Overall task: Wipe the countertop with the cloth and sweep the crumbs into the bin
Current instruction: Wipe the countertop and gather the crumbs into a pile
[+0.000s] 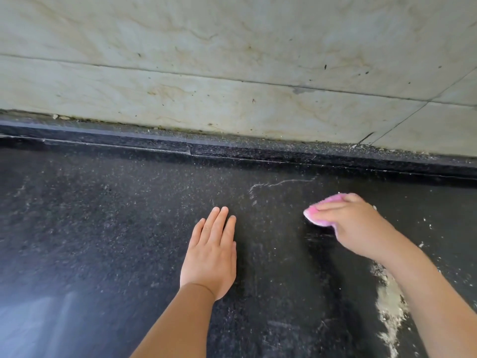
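right hand (358, 226) presses a pink cloth (320, 214) onto the black countertop (103, 228), fingers curled over it, toward the back edge by the wall (232, 60). left hand (211, 254) lies flat beside it, fingers straight and together. pale crumbs (389, 303) sit under the right forearm.

left hand (210, 257) on countertop (103, 228) | cloth (322, 211) under right hand (358, 226) | crumbs (389, 306) far right

A pale, veined stone wall (232, 73), stained and crossed by thin joint lines, rose behind a low dark speckled ledge (129, 136). Bluish light glared at the lower left (31, 321).
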A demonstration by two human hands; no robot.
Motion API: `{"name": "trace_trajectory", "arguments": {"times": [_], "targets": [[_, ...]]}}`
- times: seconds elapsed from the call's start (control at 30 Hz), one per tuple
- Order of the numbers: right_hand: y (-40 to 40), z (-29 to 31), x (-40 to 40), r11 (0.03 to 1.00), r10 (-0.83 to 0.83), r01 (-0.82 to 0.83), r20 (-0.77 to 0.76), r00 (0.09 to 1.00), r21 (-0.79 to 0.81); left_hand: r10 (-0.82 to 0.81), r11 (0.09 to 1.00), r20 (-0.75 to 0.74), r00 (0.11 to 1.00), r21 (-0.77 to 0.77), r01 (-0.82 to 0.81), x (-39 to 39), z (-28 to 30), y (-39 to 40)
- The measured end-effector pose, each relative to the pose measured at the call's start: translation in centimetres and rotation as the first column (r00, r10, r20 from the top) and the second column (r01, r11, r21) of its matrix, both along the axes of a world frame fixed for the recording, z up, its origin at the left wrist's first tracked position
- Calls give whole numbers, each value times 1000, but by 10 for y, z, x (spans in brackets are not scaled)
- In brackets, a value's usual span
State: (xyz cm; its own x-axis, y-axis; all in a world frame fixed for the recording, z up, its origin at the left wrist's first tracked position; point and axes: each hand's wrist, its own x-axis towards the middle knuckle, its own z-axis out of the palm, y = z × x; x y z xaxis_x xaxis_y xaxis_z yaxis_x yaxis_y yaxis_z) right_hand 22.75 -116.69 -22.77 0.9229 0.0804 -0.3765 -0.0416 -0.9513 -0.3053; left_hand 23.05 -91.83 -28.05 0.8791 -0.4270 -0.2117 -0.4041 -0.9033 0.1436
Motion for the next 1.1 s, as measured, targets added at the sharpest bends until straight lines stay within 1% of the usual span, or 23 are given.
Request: {"name": "trace_trajectory", "arguments": {"times": [0.03, 0.07, 0.13, 0.2, 0.27, 0.33, 0.37, 0.4, 0.43, 0.5, 0.57, 0.63, 0.67, 0.7, 0.73, 0.77, 0.8, 0.87, 0.9, 0.93, 1.0, 1.03, 1.1], "targets": [[-8, 8, -7, 1000, -21, 21, -16, 1000, 6, 2, 1000, 18, 1000, -10, -2, 1, 1, 0], [-10, 15, -8, 999, -23, 23, 11, 1000, 29, -1, 1000, 22, 1000, -18, 1, 1, 1, 0], [4, 21, 5, 997, 14, -26, 169, 985, 72, -26, 1000, 11, 1000, -1, 26, 2, 0, 0], [31, 10, 31, 994, 73, -95, 323, 944, 54, -28, 999, -1, 1000, 18, 28, 1, 2, 0], [63, -5, 57, 994, 82, -102, 367, 927, 35, -27, 1000, 19, 999, 14, 27, 0, -3, 1], [89, -16, 70, 998, 70, -69, 316, 946, -14, 8, 1000, 0, 1000, 0, -8, -2, 1, -1], [95, -22, 72, 999, 43, -36, 286, 957, -31, 14, 1000, -2, 1000, 21, -14, -1, 4, -3], [96, -24, 70, 999, 7, 6, 270, 963, -45, 4, 999, 7, 1000, 49, -4, 0, 5, -3], [94, -25, 67, 997, -34, 51, 269, 963, -55, -23, 998, 48, 999, 62, 20, -1, 1, -1], [79, -21, 56, 984, -118, 148, 258, 959, -101, -28, 997, 34, 999, 79, 26, 1, 2, -1], [57, -9, 41, 965, -146, 174, 151, 978, -196, 0, 999, 15, 1000, 34, 0, 0, 3, -2], [36, 8, 23, 951, -139, 132, -8, 990, -280, -7, 1000, -1, 1000, 13, 7, 0, -2, 0], [28, 18, 13, 950, -162, 131, -90, 983, -282, -2, 1000, -24, 1000, 14, 2, 1, -3, 2], [23, 26, 7, 956, -200, 164, -129, 971, -244, 8, 1000, -50, 999, 18, -7, 2, 1, 1], [21, 30, 7, 960, -231, 207, -112, 967, -190, 5, 1000, -51, 999, 25, -4, 3, 2, 1], [19, 31, 10, 957, -261, 254, -34, 965, -143, -4, 1000, -53, 999, 29, 5, 2, 3, 0], [21, 29, 16, 955, -264, 272, 78, 961, -117, -11, 999, -48, 999, 39, 13, 2, 2, 0], [28, 17, 34, 973, -194, 219, 261, 946, -68, -7, 998, -59, 998, 55, 10, 1, 3, -1], [32, 8, 42, 983, -157, 178, 296, 942, -45, -5, 998, -58, 998, 59, 9, 1, 2, -1], [34, -1, 48, 989, -130, 143, 296, 946, -23, 0, 998, -53, 999, 58, 3, 1, 1, 0], [28, -12, 47, 996, -71, 80, 215, 974, -30, 3, 998, -48, 999, 56, 0, 1, 0, 0], [19, -12, 42, 997, -45, 52, 146, 988, -49, 2, 999, -51, 999, 49, 0, 1, -1, -1], [-4, -1, 28, 994, -23, 13, -87, 996, -111, -9, 999, -62, 998, 40, 11, 2, 0, -1]]}}
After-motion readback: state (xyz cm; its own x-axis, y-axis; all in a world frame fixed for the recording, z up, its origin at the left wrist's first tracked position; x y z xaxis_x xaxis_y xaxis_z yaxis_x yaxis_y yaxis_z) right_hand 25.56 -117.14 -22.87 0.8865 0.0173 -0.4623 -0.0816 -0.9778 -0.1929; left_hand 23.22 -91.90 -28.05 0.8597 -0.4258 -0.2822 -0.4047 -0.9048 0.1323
